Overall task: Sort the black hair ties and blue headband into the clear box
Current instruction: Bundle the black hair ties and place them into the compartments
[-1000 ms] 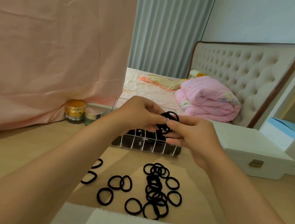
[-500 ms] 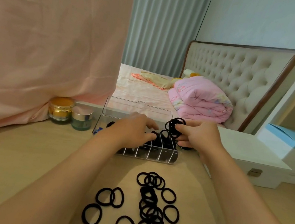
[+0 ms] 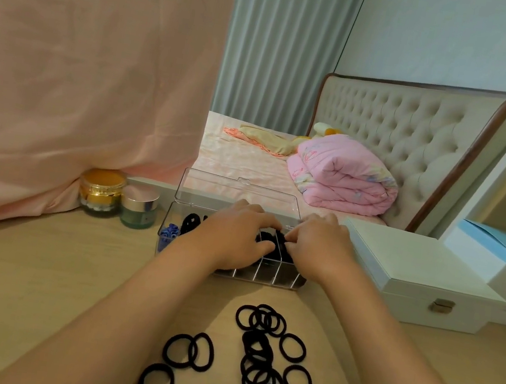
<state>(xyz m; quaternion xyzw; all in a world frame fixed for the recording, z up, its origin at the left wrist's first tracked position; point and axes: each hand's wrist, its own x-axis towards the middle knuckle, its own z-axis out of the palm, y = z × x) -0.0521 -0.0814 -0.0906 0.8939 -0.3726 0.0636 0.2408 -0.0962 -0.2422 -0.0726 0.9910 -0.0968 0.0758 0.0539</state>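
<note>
While the R hand's (image 3: 319, 250) fingers (image 3: 298, 242) pinch a bunch of black hair ties (image 3: 273, 245) down in a right-side compartment of the clear box (image 3: 261, 275), the L hand (image 3: 234, 235) lies curled over the middle compartments w/ its thumb against the same bunch. Can't tell if the L fingers grip anything, as the back of the hand hides them.

The box sits on the desk (image 3: 28, 288) w/ its lid (image 3: 238, 194) standing open at the back. More black ties show in a compartment left of the L hand. The blue headband (image 3: 168, 233) is in the leftmost compartment, prob. coiled up; it's too small to tell.

Near the front edge, btwn the forearms, loose hair ties (image 3: 257, 360) lie scattered on the desk, some overlapping in a pile, others single.

Left of the box stand a gold jar (image 3: 101, 191) & a green jar (image 3: 139, 208) side by side, under a hanging pink cloth (image 3: 82, 62). Just right of the box is a white case (image 3: 424, 281) w/ a metal latch. Behind, a bed w/ a folded pink quilt (image 3: 344, 180).
</note>
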